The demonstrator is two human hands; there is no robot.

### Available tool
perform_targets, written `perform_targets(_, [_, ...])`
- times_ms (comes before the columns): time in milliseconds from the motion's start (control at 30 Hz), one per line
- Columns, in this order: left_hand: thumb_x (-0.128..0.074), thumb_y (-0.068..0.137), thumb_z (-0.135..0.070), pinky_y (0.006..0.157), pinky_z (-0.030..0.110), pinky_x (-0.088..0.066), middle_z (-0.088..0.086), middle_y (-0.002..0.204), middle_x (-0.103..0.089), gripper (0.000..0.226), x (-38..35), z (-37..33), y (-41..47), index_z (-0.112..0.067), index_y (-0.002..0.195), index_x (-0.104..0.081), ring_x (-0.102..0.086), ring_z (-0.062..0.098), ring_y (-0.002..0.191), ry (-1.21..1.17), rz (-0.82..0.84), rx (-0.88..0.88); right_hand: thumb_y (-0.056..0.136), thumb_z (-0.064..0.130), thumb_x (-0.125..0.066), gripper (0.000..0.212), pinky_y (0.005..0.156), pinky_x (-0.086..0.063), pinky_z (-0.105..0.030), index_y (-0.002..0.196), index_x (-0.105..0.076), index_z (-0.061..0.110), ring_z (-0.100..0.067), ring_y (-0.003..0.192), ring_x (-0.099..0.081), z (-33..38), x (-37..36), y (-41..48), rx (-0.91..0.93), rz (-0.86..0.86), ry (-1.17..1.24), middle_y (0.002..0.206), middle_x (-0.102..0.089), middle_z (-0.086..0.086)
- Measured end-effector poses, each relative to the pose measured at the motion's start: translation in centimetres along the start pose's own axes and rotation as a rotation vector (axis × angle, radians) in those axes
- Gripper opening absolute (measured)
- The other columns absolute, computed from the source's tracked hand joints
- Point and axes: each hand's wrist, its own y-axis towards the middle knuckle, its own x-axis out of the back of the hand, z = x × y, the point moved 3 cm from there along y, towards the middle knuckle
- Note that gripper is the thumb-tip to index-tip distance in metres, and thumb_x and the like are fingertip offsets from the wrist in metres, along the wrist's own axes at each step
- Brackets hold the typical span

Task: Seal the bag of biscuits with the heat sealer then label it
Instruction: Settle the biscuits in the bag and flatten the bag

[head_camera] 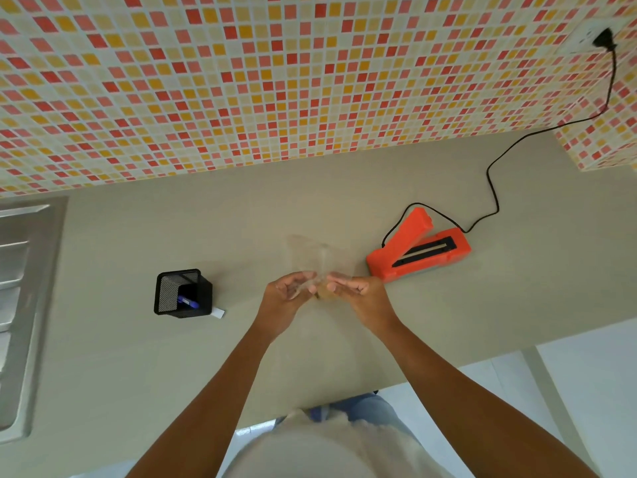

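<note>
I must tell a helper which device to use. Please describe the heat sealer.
On the beige counter below the mosaic wall, look right of the hands. The heat sealer lies there, lid raised. It is the only bright orange thing, with a black cord to the wall socket.

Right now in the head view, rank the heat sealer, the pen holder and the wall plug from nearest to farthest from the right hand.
1. Heat sealer, just right of the right hand.
2. Pen holder, left, past the left hand.
3. Wall plug, far upper right on the tiled wall.
</note>
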Motion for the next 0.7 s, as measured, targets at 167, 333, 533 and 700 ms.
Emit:
perform_targets(167, [-0.072, 0.085, -0.005, 0.112, 0.039, -0.039, 0.003, 0.125, -0.068, 0.030, 0.1, 0.9, 0.0, -0.013, 0.114, -0.069, -0.059, 0.016, 0.123, 0.058, 0.054, 0.038, 0.088, 0.016, -0.073, 0.023, 0.091, -0.045, -0.011, 0.111, -0.075, 0.014, 0.005, 0.104, -0.067, -1.0, 0.2, -0.5, 0.065, -0.059, -0.186, 0.104, -0.072, 0.019])
perform_targets(333, [-0.080, 0.077, -0.006, 0.103, 0.022, -0.043, 0.001, 0.110, -0.073, 0.029, -0.1, 0.8, -0.4, -0.013, 0.104, -0.072, -0.065, 0.009, 0.110, 0.119, 0.048, 0.033, 0.085, 0.019, -0.077, 0.026, 0.083, -0.048, -0.015, 0.111, -0.076, 0.015, 0.006, 0.086, -0.067, -1.7, 0.7, -1.3, 0.075, -0.073, -0.233, 0.096, -0.075, 0.016])
perform_targets(533, [-0.083, 0.072, -0.005, 0.065, 0.014, -0.045, 0.001, 0.076, -0.074, 0.015, -0.7, 0.7, -0.2, -0.009, 0.085, -0.075, -0.066, 0.007, 0.069, 0.240, -0.009, 0.018, 0.081, 0.010, -0.080, 0.016, 0.072, -0.054, -0.018, 0.097, -0.079, 0.007, 0.000, 0.070, -0.069, -1.3, 0.3, -1.0, 0.009, -0.054, -0.179, 0.081, -0.075, 0.009])
perform_targets(700, [-0.081, 0.075, -0.004, 0.070, 0.026, -0.054, 0.008, 0.074, -0.076, 0.006, -0.1, 1.1, -0.3, -0.007, 0.077, -0.077, -0.069, 0.017, 0.068, 0.195, -0.070, 0.088, 0.080, 0.014, -0.081, 0.006, 0.066, -0.052, -0.017, 0.083, -0.080, 0.010, -0.002, 0.064, -0.069, -2.1, 0.2, -0.5, -0.114, -0.045, -0.178, 0.066, -0.074, 0.007])
